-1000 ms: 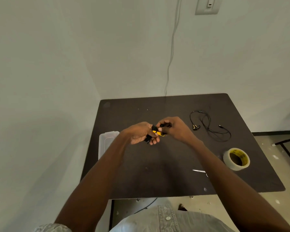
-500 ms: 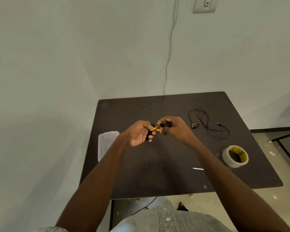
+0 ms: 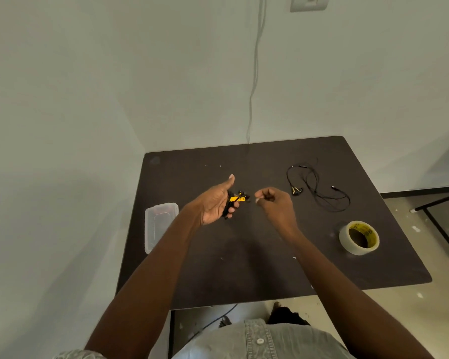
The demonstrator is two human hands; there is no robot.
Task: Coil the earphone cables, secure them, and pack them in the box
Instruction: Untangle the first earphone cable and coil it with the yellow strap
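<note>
Coiled earphones (image 3: 236, 201), black with a yellow band, sit in my left hand (image 3: 216, 200), fingers curled round them, thumb up. My right hand (image 3: 275, 203) is just beside, fingertips pinched; can't tell on what. Loose earphones (image 3: 319, 189), tape (image 3: 359, 237), box (image 3: 159, 228) lie on table (image 3: 244, 268).

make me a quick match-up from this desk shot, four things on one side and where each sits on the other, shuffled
Things:
1. coiled earphone bundle
2. loose earphones
3. tape roll
4. plastic box

Places:
A. left edge of the table
B. near right of the table
C. held in the left hand
D. spread out on the table's far right

Pairs: 1-C, 2-D, 3-B, 4-A
</note>
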